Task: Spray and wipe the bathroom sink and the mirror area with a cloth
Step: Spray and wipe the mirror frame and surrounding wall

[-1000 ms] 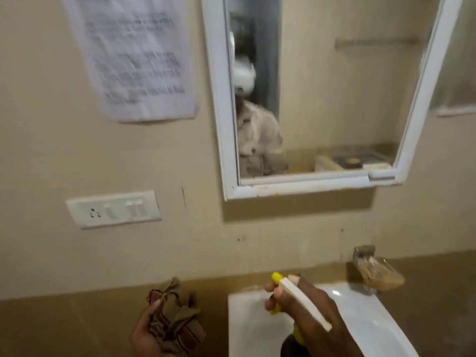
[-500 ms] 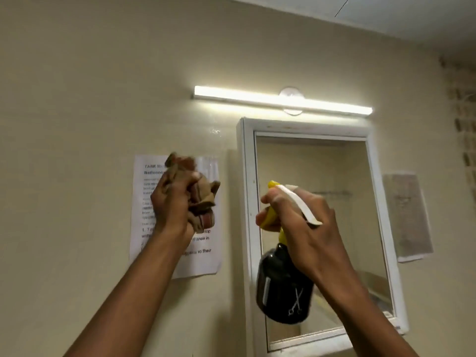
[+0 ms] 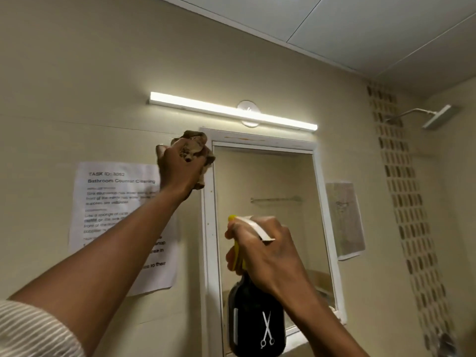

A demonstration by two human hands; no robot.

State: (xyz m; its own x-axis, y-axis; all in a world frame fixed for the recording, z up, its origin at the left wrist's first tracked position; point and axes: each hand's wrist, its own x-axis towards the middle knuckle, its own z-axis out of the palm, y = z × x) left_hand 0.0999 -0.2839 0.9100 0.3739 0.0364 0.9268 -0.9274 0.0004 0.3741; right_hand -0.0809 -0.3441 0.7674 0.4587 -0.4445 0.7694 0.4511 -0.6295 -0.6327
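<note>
**Cloth raised to the mirror's top corner**

Head view: over the last half second the left hand (image 3: 179,167) has climbed from beside the wall notice (image 3: 116,202) to the upper left corner of the mirror (image 3: 270,215), its grip bunched tight round the brown cloth (image 3: 197,145), which touches the white frame there. The right hand (image 3: 268,251) has dropped slightly, its grip wrapped round the trigger head of the black spray bottle (image 3: 256,323) before the mirror's lower left. To do it well, mist the glass lightly, then wipe downward from that corner in overlapping strokes.

"Bathroom Counter Cleaning" on wall sheet (image 3: 121,222)
</note>
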